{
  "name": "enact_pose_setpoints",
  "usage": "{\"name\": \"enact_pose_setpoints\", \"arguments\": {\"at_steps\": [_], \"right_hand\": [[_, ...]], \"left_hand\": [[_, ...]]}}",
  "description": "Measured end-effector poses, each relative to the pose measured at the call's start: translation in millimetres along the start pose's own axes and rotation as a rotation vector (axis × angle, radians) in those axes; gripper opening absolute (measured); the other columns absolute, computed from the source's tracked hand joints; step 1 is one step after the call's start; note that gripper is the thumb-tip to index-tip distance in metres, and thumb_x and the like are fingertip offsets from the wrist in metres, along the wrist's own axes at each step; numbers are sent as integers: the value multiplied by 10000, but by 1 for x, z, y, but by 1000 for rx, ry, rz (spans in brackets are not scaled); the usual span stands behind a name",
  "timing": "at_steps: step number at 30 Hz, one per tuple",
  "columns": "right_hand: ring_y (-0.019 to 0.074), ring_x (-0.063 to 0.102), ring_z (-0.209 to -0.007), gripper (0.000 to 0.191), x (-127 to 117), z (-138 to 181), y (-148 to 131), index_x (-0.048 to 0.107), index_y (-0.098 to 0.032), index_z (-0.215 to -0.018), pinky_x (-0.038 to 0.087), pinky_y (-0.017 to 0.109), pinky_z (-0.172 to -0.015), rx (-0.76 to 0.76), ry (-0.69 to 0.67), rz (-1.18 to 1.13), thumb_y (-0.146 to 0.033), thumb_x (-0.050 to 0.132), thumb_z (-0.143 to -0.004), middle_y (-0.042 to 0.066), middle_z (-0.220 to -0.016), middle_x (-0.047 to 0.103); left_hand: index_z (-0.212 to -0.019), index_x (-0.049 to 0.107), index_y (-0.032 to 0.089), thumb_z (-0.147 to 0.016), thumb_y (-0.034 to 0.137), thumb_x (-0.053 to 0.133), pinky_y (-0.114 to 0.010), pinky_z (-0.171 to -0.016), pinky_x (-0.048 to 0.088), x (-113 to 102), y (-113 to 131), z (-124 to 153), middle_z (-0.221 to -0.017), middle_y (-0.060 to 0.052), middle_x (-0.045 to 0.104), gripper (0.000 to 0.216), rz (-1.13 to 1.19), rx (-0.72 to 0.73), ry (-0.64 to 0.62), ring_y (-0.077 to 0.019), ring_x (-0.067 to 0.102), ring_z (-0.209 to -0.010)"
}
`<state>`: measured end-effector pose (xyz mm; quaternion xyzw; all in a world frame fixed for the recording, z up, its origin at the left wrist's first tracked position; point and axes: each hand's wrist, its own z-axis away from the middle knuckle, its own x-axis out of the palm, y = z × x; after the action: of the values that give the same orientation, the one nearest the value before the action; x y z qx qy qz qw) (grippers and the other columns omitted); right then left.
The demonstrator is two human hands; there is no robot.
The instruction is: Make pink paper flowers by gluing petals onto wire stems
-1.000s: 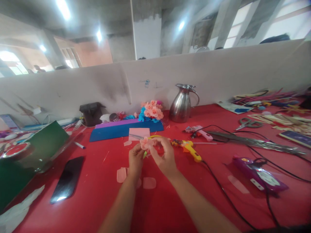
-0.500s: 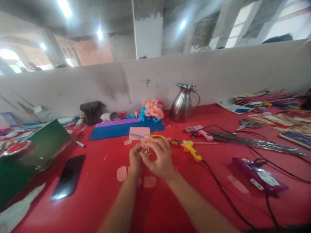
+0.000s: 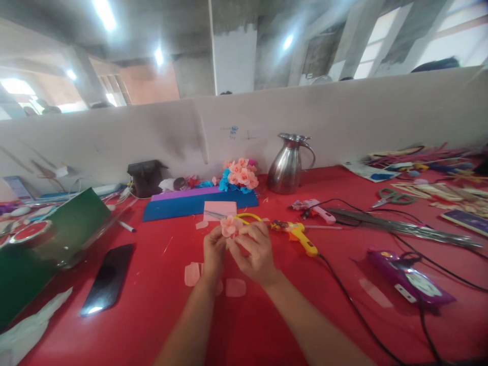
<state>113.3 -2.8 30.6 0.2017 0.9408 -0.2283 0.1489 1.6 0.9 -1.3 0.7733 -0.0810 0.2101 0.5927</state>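
A pink paper flower [image 3: 229, 226] is held up between my two hands over the red table. My left hand [image 3: 214, 250] grips it from below, fingers closed near its base. The fingers of my right hand [image 3: 255, 251] pinch at the petals on its right side. Under and beside my wrists lie loose pink petal pieces [image 3: 235, 287]. Just behind the flower are a square of pink paper [image 3: 221, 208] and yellow-handled scissors [image 3: 249, 217], partly hidden by the flower and fingers. A yellow glue gun [image 3: 299, 235] rests to the right of my right hand.
A bunch of finished flowers [image 3: 240, 175] and a steel jug [image 3: 286, 165] stand at the back. Right: pink glue gun [image 3: 318, 211], wire bundle [image 3: 400, 226], green-handled scissors [image 3: 394, 196], purple power strip [image 3: 409, 279] with trailing cords. Left: phone [image 3: 108, 278], green board [image 3: 72, 229].
The flower has turned so its open face shows more toward me. My right fingers have shifted slightly on its petals; both hands stay in about the same place.
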Motion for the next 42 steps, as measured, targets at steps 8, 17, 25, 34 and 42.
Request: {"name": "enact_pose_setpoints", "arguments": {"at_steps": [8,17,25,34,42], "right_hand": [[140,466,-648,192,3,-6,15,525,-208,-763,374,267,-604,642,53,-459,-369,462,-847,-17,-682,505],[119,436,-579,214,4,-11,15,519,-196,-627,363,240,-564,798,3,-727,-368,547,-752,-34,-601,477],[142,498,-648,197,3,-11,17,543,-195,-709,412,258,-601,759,-17,-735,-382,534,-772,-6,-676,545],[125,473,-607,146,3,-12,15,546,-186,-637,378,250,-583,831,48,-700,-304,555,-724,-24,-627,532],[111,429,-541,138,3,-13,16,535,-192,-690,354,232,-510,852,179,-631,-310,531,-761,-37,-591,477]], "left_hand": [[-827,690,161,-717,254,624,-227,-642,425,0,-5,-1,-746,-13,661,159,-74,-36,20,-126,561,-675],[-903,688,163,-723,274,617,-321,-838,427,0,-5,-2,-871,-56,684,223,-145,2,-56,-202,590,-886],[-927,679,159,-750,331,596,-312,-820,438,-2,-11,-2,-897,-68,685,260,-182,-19,-90,-200,599,-878],[-925,674,159,-728,326,619,-304,-812,437,0,-10,-1,-904,-61,685,264,-129,-46,-123,-190,605,-858],[-934,659,144,-743,342,598,-276,-791,429,2,-7,-2,-884,-51,678,282,-182,-81,-32,-180,591,-865]]}}
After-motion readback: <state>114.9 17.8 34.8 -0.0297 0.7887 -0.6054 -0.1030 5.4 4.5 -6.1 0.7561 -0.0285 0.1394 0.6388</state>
